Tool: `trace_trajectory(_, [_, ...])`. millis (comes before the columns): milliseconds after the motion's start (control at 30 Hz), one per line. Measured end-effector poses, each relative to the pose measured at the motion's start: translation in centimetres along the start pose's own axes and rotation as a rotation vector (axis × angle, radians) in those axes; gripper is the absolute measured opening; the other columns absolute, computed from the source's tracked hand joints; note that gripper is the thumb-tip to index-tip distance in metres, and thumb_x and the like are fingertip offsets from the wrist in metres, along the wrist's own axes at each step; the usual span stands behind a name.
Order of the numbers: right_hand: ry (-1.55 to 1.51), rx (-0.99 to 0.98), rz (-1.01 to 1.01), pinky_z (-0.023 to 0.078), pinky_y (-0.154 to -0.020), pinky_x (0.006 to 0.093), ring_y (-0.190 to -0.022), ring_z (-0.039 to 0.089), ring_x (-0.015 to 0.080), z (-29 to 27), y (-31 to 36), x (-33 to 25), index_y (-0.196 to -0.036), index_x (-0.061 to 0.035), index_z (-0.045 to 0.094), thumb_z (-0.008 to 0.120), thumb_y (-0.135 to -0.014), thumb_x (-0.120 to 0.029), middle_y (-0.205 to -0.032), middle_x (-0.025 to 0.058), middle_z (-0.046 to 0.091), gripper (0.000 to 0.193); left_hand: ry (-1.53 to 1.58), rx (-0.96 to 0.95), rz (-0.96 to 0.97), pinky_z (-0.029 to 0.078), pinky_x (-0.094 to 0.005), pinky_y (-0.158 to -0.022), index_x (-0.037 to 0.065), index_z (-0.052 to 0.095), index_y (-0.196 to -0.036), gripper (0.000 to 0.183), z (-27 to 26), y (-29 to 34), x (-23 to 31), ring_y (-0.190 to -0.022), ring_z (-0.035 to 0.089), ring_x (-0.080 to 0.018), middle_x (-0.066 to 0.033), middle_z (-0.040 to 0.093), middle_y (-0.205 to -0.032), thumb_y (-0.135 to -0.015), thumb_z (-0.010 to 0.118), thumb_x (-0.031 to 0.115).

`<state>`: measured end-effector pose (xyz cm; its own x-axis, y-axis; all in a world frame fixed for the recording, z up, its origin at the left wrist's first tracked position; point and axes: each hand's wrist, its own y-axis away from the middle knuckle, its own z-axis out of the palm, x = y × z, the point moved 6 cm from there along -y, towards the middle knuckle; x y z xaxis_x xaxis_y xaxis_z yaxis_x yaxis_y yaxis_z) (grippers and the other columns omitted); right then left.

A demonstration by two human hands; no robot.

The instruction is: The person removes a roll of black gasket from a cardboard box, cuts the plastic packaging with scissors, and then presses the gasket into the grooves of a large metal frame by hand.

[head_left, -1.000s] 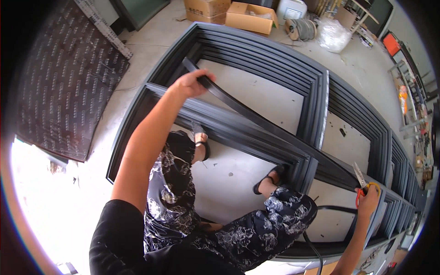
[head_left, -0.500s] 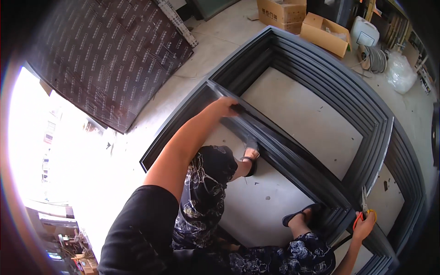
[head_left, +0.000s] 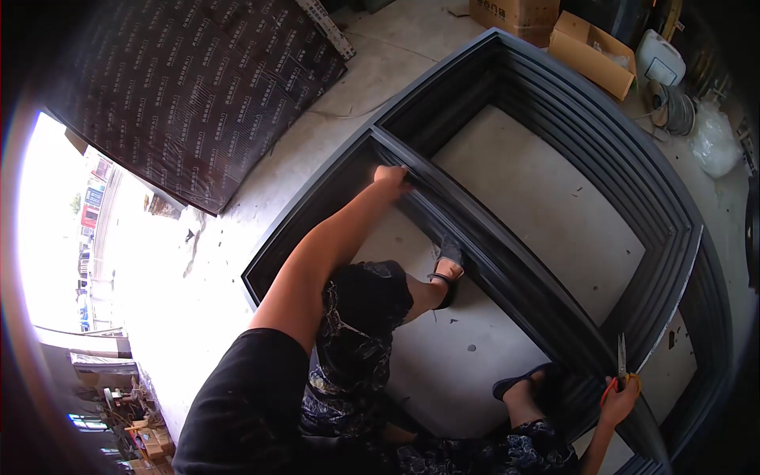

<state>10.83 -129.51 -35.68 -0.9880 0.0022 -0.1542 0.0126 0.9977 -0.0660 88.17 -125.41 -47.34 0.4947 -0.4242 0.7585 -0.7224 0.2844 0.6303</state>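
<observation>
My left hand (head_left: pixel 392 179) is closed at the upper end of the dark grey crossbar (head_left: pixel 475 237). Something dark shows at its fingers, but slight blur hides what it is. In my right hand (head_left: pixel 619 405) is a pair of scissors (head_left: pixel 622 360) with red-orange and yellow handles, its metal blades pointing up and away from me. That hand is beside the lower right end of the crossbar. Several dark grey frames (head_left: pixel 590 99) lie stacked on the floor, and the crossbar divides their opening.
My feet (head_left: pixel 448 273) stand inside the near opening. A patterned dark brown board (head_left: pixel 190 87) is at the far left. Beyond the frames are an open cardboard box (head_left: pixel 590 59), a white jug (head_left: pixel 661 57), a cable reel (head_left: pixel 674 109) and a clear plastic bag (head_left: pixel 715 146).
The whole view has shifted, so the frames appear farther right. My left hand stays near the crossbar's upper end. My right hand still holds the scissors and sits slightly lower in the picture.
</observation>
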Motion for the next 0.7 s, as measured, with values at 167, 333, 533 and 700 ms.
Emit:
trace_trajectory(167, [0.031, -0.036, 0.038, 0.048, -0.075, 0.0406, -0.094, 0.057, 0.0314, 0.2, 0.1, 0.1, -0.115, -0.0002, 0.051, 0.076, -0.073, -0.025, -0.107, 0.0156, 0.057, 0.055, -0.026, 0.043, 0.075, 0.055, -0.0403, -0.056, -0.008, 0.057, -0.094, 0.025, 0.8, 3.6, 1.7, -0.072, 0.063, -0.0295, -0.0161, 0.061, -0.089, -0.084, 0.063, 0.014])
trace_trajectory(333, [0.014, -0.141, 0.08, 0.047, -0.082, 0.0409, -0.101, 0.055, 0.033, 1.1, 0.3, 0.2, -0.123, 0.0005, 0.048, 0.074, -0.075, -0.025, -0.115, 0.0179, 0.054, 0.061, 0.03, 0.031, 0.026, 0.055, -0.0476, -0.075, -0.007, 0.053, -0.105, 0.026, 0.3, 2.8, 2.3, -0.09, 0.061, -0.0323, -0.0173, 0.057, -0.104, -0.087, 0.059, 0.01])
trace_trajectory(533, [-0.057, -0.047, -0.001, 0.043, -0.088, 0.0404, -0.107, 0.052, 0.0328, 0.9, 1.2, -1.0, -0.121, 0.0025, 0.048, 0.074, -0.076, -0.019, -0.115, 0.0204, 0.054, 0.057, 0.117, 0.019, -0.012, 0.055, -0.0469, -0.068, -0.006, 0.056, -0.104, 0.03, -0.1, 1.0, 3.4, -0.088, 0.061, -0.0352, -0.0197, 0.059, -0.1, -0.082, 0.066, 0.01])
trace_trajectory(700, [-0.091, -0.023, -0.101, 0.041, -0.091, 0.0377, -0.107, 0.05, 0.0345, 0.6, 2.0, 1.3, -0.116, 0.0041, 0.051, 0.067, -0.074, -0.002, -0.113, 0.0206, 0.054, 0.046, 0.085, -0.112, -0.107, 0.053, -0.051, -0.075, 0.0, 0.053, -0.112, 0.032, 1.1, -1.9, 2.7, -0.094, 0.06, -0.033, -0.0169, 0.059, -0.107, -0.084, 0.063, 0.014])
